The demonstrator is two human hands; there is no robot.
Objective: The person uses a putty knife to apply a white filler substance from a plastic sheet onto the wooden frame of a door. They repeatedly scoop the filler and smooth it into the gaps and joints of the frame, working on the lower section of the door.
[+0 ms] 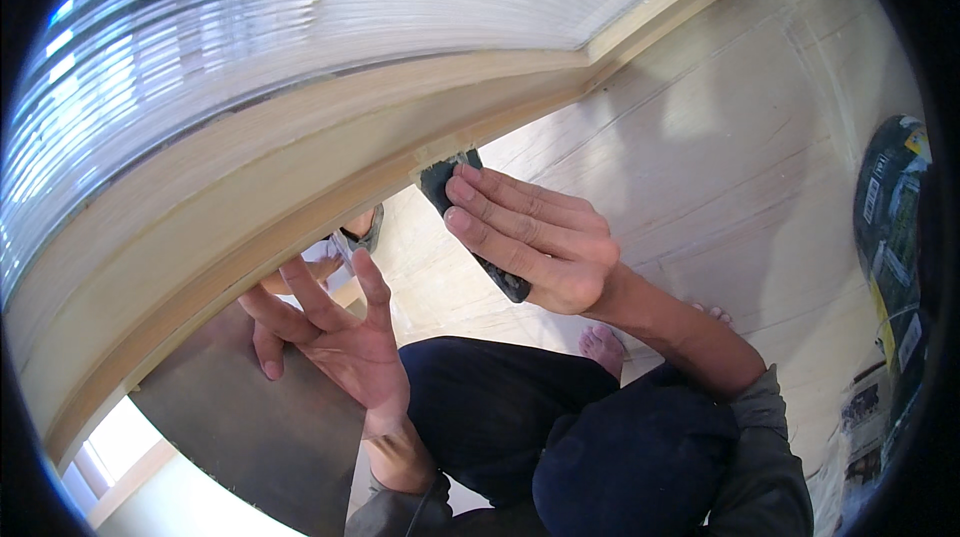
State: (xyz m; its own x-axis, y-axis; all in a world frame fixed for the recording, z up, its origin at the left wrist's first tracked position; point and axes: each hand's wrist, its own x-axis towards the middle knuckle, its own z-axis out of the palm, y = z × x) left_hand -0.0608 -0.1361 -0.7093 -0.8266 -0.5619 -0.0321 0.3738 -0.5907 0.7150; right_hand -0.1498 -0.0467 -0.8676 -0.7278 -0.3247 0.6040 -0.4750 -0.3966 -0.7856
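Note:
A pale wooden frame [330,142] with a ribbed clear panel [330,27] slants across the upper left. My right hand [545,247] presses a dark, flat, oblong pad [440,180] with its fingers laid along it. Whether the pad is sandpaper or a block, I cannot tell. Its upper end meets the frame's lower edge, beside a small lighter patch [450,149]. To the left, my left hand [340,342] is palm up with fingers apart, some fingertips against or behind the same edge. Below that hand is a dark brown flat sheet [270,437].
Beneath me is a pale, dusty floor [700,177] with line marks. My knees [640,457] in dark trousers and a bare foot [602,349] are close below. Dark green printed packaging [890,227] lies at the far right. Another person's foot [362,225] shows behind the frame.

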